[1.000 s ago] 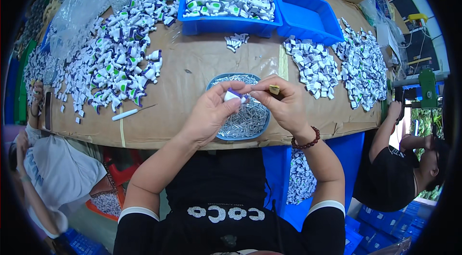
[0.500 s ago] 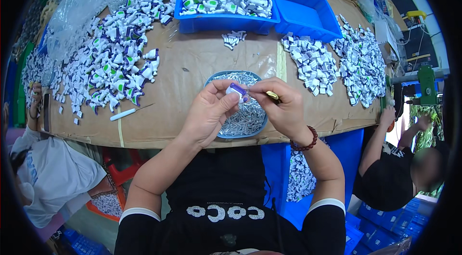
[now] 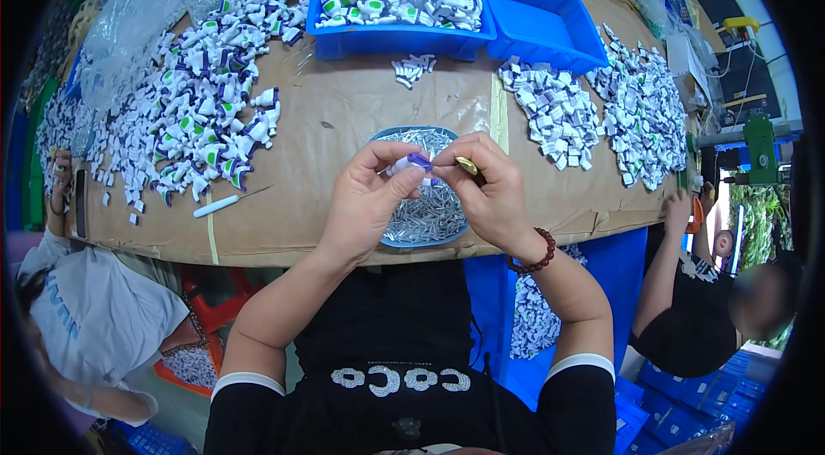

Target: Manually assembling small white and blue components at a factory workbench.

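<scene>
In front of me, over the tub, my left hand (image 3: 365,197) pinches a small white and purple plastic toy part (image 3: 416,162) between thumb and fingers. My right hand (image 3: 494,197) meets it from the other side, its fingertips against the part's purple end. A gold-coloured tool (image 3: 467,165) pokes out between the right fingers; its tip is hidden. Under both hands stands a blue oval tub (image 3: 400,242) full of small silver metal pins (image 3: 434,219). Whether a pin is in my right fingertips is too small to tell.
White, purple and green toy parts (image 3: 202,103) lie heaped at left, beside a white-handled awl (image 3: 225,202). A blue bin (image 3: 404,44) holds more, next to another blue bin (image 3: 541,21). White pieces (image 3: 559,116) are piled at right. Co-workers sit on both sides.
My right hand has shifted slightly left and up, its fingertips now closing on the toy part. The part has turned a little in my left hand.
</scene>
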